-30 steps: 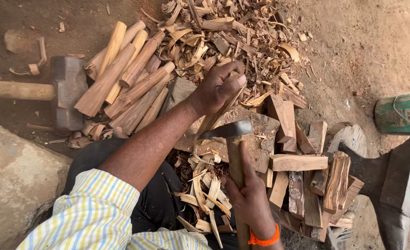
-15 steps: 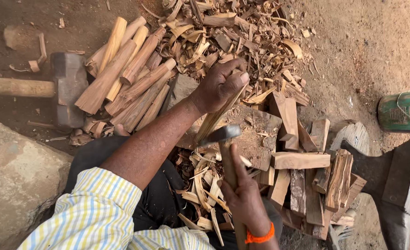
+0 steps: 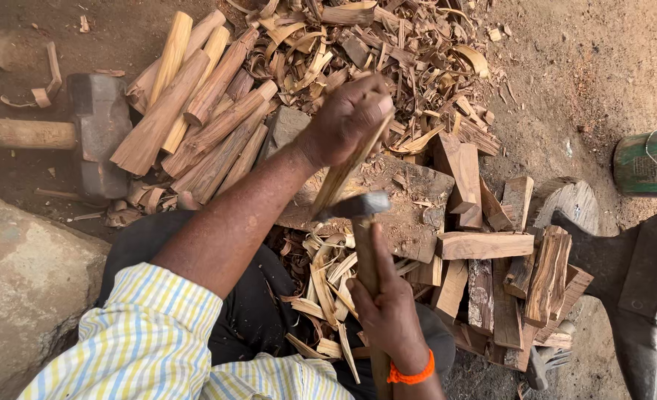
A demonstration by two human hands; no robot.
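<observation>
Dirt ground (image 3: 580,67): left hand (image 3: 347,118) holds stick (image 3: 343,174), right hand (image 3: 387,307) grips hatchet (image 3: 358,207)

Single head-worn view, looking steeply down and close over the person's lap, wood-strewn dirt ground (image 3: 580,67) filling frame, far edges probably cropped.

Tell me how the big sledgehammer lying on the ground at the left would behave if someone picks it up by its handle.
The sledgehammer probably feels head-heavy: its metal block looks thick beside the wooden handle, so it may tip downward. It seems rigid, not fragile. Its flat sides rest on the dirt, so it likely will not roll.
</observation>
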